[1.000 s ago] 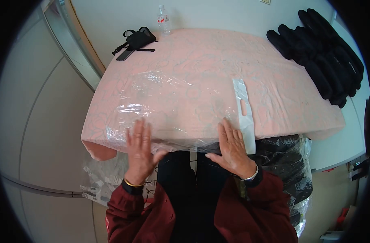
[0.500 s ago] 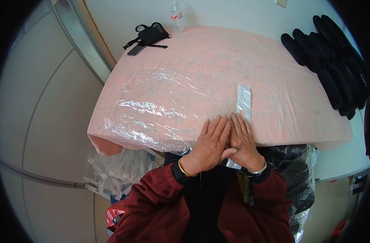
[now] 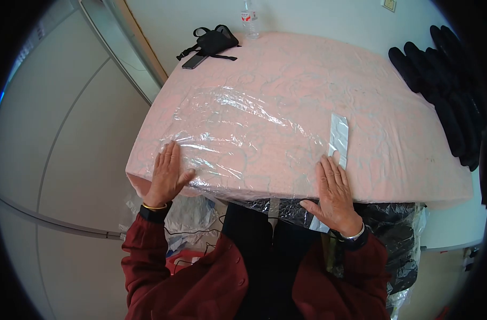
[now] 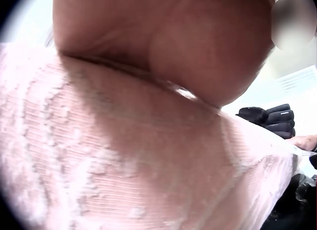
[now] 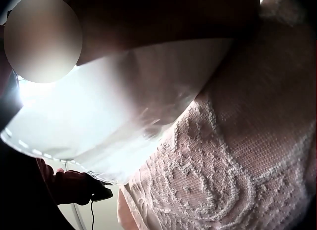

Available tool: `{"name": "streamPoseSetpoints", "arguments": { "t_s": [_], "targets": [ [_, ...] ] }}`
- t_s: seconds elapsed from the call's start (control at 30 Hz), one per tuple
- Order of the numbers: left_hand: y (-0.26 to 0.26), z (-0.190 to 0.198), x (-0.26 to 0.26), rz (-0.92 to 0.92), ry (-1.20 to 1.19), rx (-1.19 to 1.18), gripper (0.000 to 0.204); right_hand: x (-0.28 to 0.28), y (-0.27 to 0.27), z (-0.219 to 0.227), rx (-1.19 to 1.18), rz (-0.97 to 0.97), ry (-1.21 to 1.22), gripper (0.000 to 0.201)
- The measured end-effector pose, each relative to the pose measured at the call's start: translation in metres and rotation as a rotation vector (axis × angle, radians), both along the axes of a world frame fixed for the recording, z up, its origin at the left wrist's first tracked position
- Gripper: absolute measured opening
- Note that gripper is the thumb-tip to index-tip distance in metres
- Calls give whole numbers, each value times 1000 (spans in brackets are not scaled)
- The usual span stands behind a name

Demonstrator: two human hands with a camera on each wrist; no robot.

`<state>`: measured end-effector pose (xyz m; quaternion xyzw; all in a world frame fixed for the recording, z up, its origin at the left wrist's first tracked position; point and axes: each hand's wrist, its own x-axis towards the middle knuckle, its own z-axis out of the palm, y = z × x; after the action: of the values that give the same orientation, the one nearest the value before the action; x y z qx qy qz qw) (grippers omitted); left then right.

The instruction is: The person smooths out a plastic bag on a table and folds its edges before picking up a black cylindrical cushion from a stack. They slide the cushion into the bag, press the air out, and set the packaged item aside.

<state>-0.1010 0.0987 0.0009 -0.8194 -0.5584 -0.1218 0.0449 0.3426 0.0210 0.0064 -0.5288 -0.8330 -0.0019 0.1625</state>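
Observation:
A clear plastic bag (image 3: 238, 141) lies spread over the pink tablecloth (image 3: 393, 144), its front edge hanging past the table's front. Along the bag's right end runs a white strip (image 3: 338, 130). My left hand (image 3: 167, 175) rests on the left part of the bag, fingers straight; the left wrist view shows the palm (image 4: 163, 47) down close on the cloth. The right hand (image 3: 335, 193) lies with straight fingers over the lower part of the white strip, hiding some of it. In the right wrist view, the white plastic (image 5: 99, 116) bulges up under that hand.
A black strapped pouch (image 3: 217, 40), a phone (image 3: 195, 60) and a water bottle (image 3: 249, 22) stand at the back left. Black padded pieces (image 3: 441, 80) lie at the right. Black items in clear plastic (image 3: 385, 226) hang below the front edge; crumpled plastic (image 3: 190, 218) lies lower left.
Both hands came together at the white strip, then the left hand swept left across the bag to its left end. The right hand stayed by the strip. The head view shifted.

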Motion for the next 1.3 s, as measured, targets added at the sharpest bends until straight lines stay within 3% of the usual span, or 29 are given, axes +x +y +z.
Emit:
{"name": "streamPoseSetpoints", "arguments": {
  "t_s": [0.2,0.3,0.37,0.43,0.5,0.57,0.7,0.77,0.9,0.93,1.13,1.3],
  "targets": [
    [1,-7,-15,101,7,18,89,17,3,-4,33,68,87,84],
    [-3,1,-12,133,7,-3,88,34,10,-7,-124,166,486,74],
    [-3,12,-3,180,13,-83,86,38,17,-4,-111,143,501,73],
    [1,25,12,138,79,-11,85,41,19,3,-130,96,546,71],
    [-1,38,31,91,228,94,84,40,20,13,-61,77,418,72],
    [3,48,73,-70,137,119,86,34,26,22,75,89,169,73],
    [-10,49,175,-454,118,1,95,21,35,21,58,98,38,78],
    [-17,44,214,-536,161,-101,101,21,36,19,23,98,2,81],
    [-7,43,222,-541,245,-313,107,38,27,13,-107,69,-79,86],
    [-1,39,215,-546,249,-318,107,44,25,13,-110,68,-95,88],
    [45,43,98,-146,167,-396,112,54,16,9,-66,66,-95,90],
    [70,36,19,61,254,-288,96,57,20,13,-56,106,-104,86]
  ]
}}
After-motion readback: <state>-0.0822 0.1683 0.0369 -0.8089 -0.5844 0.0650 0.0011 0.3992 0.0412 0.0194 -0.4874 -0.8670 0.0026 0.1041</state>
